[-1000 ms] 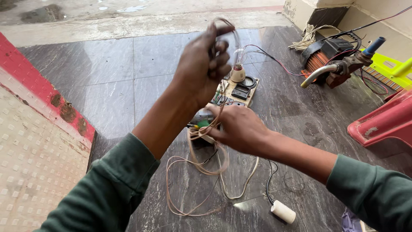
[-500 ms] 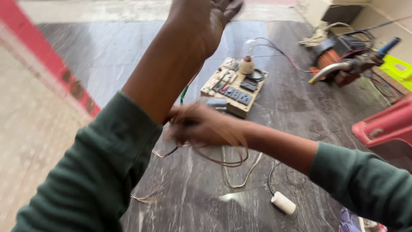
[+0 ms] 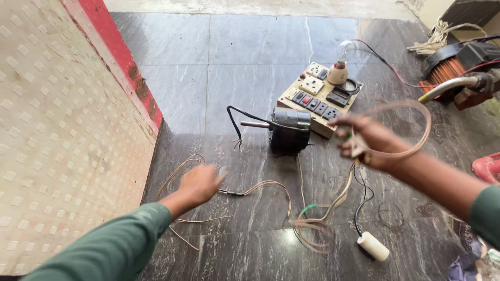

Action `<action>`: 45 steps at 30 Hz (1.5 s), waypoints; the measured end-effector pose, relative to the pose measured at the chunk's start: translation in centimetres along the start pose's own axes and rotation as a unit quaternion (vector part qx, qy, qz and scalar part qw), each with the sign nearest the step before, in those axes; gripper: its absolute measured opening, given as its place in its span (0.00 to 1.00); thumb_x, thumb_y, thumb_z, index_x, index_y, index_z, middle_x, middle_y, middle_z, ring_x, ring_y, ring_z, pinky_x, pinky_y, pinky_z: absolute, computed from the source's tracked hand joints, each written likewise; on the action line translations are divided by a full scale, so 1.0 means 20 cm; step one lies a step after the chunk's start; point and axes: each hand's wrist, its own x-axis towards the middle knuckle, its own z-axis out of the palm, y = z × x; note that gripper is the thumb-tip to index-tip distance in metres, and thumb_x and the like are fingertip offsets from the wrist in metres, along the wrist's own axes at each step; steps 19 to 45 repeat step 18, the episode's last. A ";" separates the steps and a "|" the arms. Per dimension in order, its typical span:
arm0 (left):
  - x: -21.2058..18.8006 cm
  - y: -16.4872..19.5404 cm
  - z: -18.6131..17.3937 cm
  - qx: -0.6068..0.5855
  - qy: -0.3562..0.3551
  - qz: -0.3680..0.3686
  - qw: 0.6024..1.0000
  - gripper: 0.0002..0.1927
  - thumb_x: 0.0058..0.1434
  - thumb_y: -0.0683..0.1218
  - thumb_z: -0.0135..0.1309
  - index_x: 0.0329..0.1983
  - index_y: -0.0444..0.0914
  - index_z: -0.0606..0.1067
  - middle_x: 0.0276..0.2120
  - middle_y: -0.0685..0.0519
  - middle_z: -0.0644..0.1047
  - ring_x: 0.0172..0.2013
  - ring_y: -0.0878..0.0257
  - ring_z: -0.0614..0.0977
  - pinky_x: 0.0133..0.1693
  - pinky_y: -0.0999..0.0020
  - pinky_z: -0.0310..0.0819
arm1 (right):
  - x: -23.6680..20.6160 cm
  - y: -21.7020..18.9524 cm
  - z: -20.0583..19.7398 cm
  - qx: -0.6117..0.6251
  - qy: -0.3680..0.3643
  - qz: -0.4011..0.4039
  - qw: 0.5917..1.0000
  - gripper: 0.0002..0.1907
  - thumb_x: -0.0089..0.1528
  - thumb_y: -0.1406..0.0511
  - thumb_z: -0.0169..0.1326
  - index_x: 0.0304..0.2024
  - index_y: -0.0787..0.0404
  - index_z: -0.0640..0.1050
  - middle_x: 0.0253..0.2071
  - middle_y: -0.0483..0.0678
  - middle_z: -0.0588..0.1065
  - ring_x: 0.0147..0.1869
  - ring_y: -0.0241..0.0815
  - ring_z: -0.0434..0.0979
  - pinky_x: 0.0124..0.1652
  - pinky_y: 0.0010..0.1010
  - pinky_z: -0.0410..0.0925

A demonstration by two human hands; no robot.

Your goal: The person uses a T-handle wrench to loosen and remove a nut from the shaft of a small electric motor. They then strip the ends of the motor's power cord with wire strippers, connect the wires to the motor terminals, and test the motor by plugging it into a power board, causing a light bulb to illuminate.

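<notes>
My right hand (image 3: 367, 141) is raised over the floor, closed on a loop of pale tan wire (image 3: 411, 130) that trails down to a tangle of wire (image 3: 312, 229) on the dark tiles. My left hand (image 3: 198, 183) hovers low at the left, fingers spread, holding nothing, just above loose wire strands (image 3: 177, 169) and a thin lead (image 3: 250, 190). A small black electric motor (image 3: 289, 130) with a bare shaft lies between my hands, a little farther away. Behind it sits a wooden switch board (image 3: 319, 99) with a light bulb (image 3: 341, 62) on it.
A white cylindrical capacitor (image 3: 373, 246) lies on its black lead at the lower right. A motor with copper windings (image 3: 448, 73) and a metal pipe (image 3: 448, 87) are at the far right. A red-edged textured slab (image 3: 67, 130) rises along the left. A red object (image 3: 488, 167) is at the right edge.
My left hand came down from high in the air to low over the floor and let go of the wire. My right hand lifted to the right with a wire loop. The motor is uncovered.
</notes>
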 end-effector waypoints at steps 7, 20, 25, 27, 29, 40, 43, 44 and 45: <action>-0.07 -0.62 0.16 0.167 -0.241 0.099 0.951 0.23 0.59 0.54 0.59 0.54 0.40 0.73 0.53 0.45 0.75 0.56 0.47 0.77 0.57 0.55 0.73 | 0.11 0.35 0.18 -0.127 -0.131 0.075 0.980 0.19 0.61 0.62 0.61 0.50 0.67 0.76 0.23 0.40 0.70 0.18 0.31 0.69 0.17 0.21 0.62; -0.16 -0.71 0.19 0.289 -0.299 0.376 0.828 0.25 0.64 0.49 0.56 0.61 0.37 0.64 0.58 0.46 0.68 0.59 0.48 0.72 0.57 0.54 0.71 | 0.28 0.46 0.25 -0.261 -0.167 0.066 0.948 0.41 0.52 0.67 0.59 0.69 0.58 0.64 0.53 0.49 0.67 0.52 0.41 0.69 0.51 0.36 0.68; -0.16 -0.71 0.19 0.289 -0.299 0.376 0.828 0.25 0.64 0.49 0.56 0.61 0.37 0.64 0.58 0.46 0.68 0.59 0.48 0.72 0.57 0.54 0.71 | 0.28 0.46 0.25 -0.261 -0.167 0.066 0.948 0.41 0.52 0.67 0.59 0.69 0.58 0.64 0.53 0.49 0.67 0.52 0.41 0.69 0.51 0.36 0.68; -0.16 -0.71 0.19 0.289 -0.299 0.376 0.828 0.25 0.64 0.49 0.56 0.61 0.37 0.64 0.58 0.46 0.68 0.59 0.48 0.72 0.57 0.54 0.71 | 0.28 0.46 0.25 -0.261 -0.167 0.066 0.948 0.41 0.52 0.67 0.59 0.69 0.58 0.64 0.53 0.49 0.67 0.52 0.41 0.69 0.51 0.36 0.68; -0.16 -0.71 0.19 0.289 -0.299 0.376 0.828 0.25 0.64 0.49 0.56 0.61 0.37 0.64 0.58 0.46 0.68 0.59 0.48 0.72 0.57 0.54 0.71 | 0.28 0.46 0.25 -0.261 -0.167 0.066 0.948 0.41 0.52 0.67 0.59 0.69 0.58 0.64 0.53 0.49 0.67 0.52 0.41 0.69 0.51 0.36 0.68; -0.16 -0.71 0.19 0.289 -0.299 0.376 0.828 0.25 0.64 0.49 0.56 0.61 0.37 0.64 0.58 0.46 0.68 0.59 0.48 0.72 0.57 0.54 0.71 | 0.28 0.46 0.25 -0.261 -0.167 0.066 0.948 0.41 0.52 0.67 0.59 0.69 0.58 0.64 0.53 0.49 0.67 0.52 0.41 0.69 0.51 0.36 0.68; -0.16 -0.71 0.19 0.289 -0.299 0.376 0.828 0.25 0.64 0.49 0.56 0.61 0.37 0.64 0.58 0.46 0.68 0.59 0.48 0.72 0.57 0.54 0.71 | 0.28 0.46 0.25 -0.261 -0.167 0.066 0.948 0.41 0.52 0.67 0.59 0.69 0.58 0.64 0.53 0.49 0.67 0.52 0.41 0.69 0.51 0.36 0.68; -0.16 -0.71 0.19 0.289 -0.299 0.376 0.828 0.25 0.64 0.49 0.56 0.61 0.37 0.64 0.58 0.46 0.68 0.59 0.48 0.72 0.57 0.54 0.71 | 0.28 0.46 0.25 -0.261 -0.167 0.066 0.948 0.41 0.52 0.67 0.59 0.69 0.58 0.64 0.53 0.49 0.67 0.52 0.41 0.69 0.51 0.36 0.68; -0.16 -0.71 0.19 0.289 -0.299 0.376 0.828 0.25 0.64 0.49 0.56 0.61 0.37 0.64 0.58 0.46 0.68 0.59 0.48 0.72 0.57 0.54 0.71 | 0.28 0.46 0.25 -0.261 -0.167 0.066 0.948 0.41 0.52 0.67 0.59 0.69 0.58 0.64 0.53 0.49 0.67 0.52 0.41 0.69 0.51 0.36 0.68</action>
